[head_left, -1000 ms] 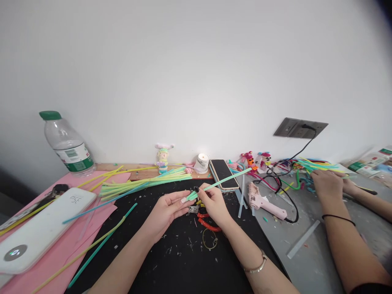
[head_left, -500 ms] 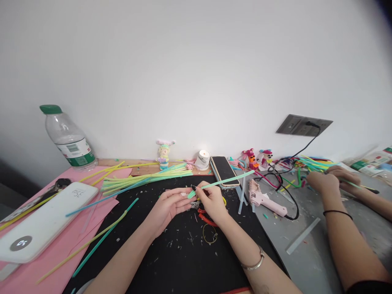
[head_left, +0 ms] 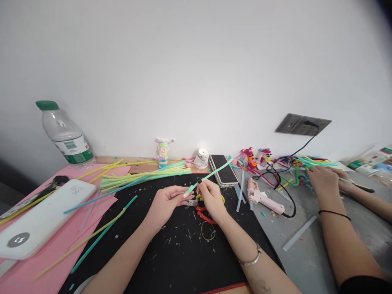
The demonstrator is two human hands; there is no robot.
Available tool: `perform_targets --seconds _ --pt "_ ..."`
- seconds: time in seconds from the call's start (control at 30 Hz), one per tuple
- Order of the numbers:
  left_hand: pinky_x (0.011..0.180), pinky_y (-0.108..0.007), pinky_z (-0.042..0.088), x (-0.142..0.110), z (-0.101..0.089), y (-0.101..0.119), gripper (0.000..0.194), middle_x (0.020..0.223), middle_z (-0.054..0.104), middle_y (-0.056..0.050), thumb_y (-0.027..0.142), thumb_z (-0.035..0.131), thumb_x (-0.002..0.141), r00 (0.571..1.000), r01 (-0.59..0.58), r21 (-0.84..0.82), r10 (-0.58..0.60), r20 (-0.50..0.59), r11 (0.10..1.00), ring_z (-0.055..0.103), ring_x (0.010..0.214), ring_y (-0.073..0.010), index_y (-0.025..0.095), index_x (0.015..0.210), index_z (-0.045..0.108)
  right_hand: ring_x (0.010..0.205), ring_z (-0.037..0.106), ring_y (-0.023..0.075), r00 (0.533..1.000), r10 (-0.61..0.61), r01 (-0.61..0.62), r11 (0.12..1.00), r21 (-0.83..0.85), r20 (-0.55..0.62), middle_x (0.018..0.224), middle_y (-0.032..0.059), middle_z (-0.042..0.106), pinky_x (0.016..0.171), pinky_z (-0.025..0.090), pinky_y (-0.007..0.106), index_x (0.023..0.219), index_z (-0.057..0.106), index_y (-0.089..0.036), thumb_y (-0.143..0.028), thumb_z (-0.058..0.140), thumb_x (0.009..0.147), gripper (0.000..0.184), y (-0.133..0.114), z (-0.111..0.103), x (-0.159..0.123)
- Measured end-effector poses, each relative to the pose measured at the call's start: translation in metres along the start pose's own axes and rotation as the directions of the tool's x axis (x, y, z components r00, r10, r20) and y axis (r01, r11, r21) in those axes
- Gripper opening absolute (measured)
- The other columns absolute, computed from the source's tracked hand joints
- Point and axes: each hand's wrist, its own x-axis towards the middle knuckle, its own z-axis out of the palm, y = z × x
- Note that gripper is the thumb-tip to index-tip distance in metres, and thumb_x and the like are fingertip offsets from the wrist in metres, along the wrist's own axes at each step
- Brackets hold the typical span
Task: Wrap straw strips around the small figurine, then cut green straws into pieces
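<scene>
A mint-green pipe cleaner [head_left: 218, 168] is stretched between my two hands above the black mat [head_left: 171, 261]. My left hand [head_left: 165, 206] pinches its bent near end between thumb and fingers. Just to the right, my right hand [head_left: 212, 201] grips the same strip with thumb and forefinger, and its free end points up and right toward a phone [head_left: 225, 170]. Beneath my right hand lie pliers with red and yellow handles [head_left: 204, 215], partly hidden. A thin yellowish loop [head_left: 208, 231] rests on the mat below them.
Left are a white power bank [head_left: 52, 220], a bottle [head_left: 69, 141] and a pipe-cleaner bundle [head_left: 147, 177]. Along the wall stand a small figure [head_left: 162, 153] and a paper cup [head_left: 201, 158]. A corded pink glue gun [head_left: 266, 200] lies right, near another person's hands [head_left: 323, 179].
The strip's free end now points more steeply upward. My left fingers have closed over its bent end, where before they lay more open. The camera view has shifted slightly.
</scene>
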Motion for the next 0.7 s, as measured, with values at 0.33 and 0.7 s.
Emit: perform_targets --seconds 0.33,0.7 --pt "0.080 -0.037 0.054 0.0002 -0.0001 -0.0014 0.032 0.089 0.074 -0.008 0.036 0.073 0.066 1.000 -0.016 0.070 0.017 -0.005 0.997 0.068 0.088 -0.0255 0.015 0.090 0.071 0.053 0.036 0.0090 0.992 0.044 -0.062 0.986 0.152 0.120 0.059 -0.0037 0.043 0.049 0.030 0.021 0.068 0.048 -0.018 -0.040 0.051 0.083 0.028 -0.0034 0.0029 0.0022" --pt "0.078 -0.036 0.054 0.0000 -0.0005 -0.0014 0.029 0.089 0.073 -0.008 0.034 0.070 0.069 0.999 -0.047 0.119 0.045 0.017 0.992 0.068 0.088 -0.0249 0.015 0.090 0.069 0.051 0.034 0.0084 0.980 0.032 -0.049 0.995 0.087 0.195 0.057 -0.0049 0.039 0.048 0.027 0.021 0.068 0.047 -0.018 -0.039 0.050 0.084 0.027 -0.0048 0.0011 0.0018"
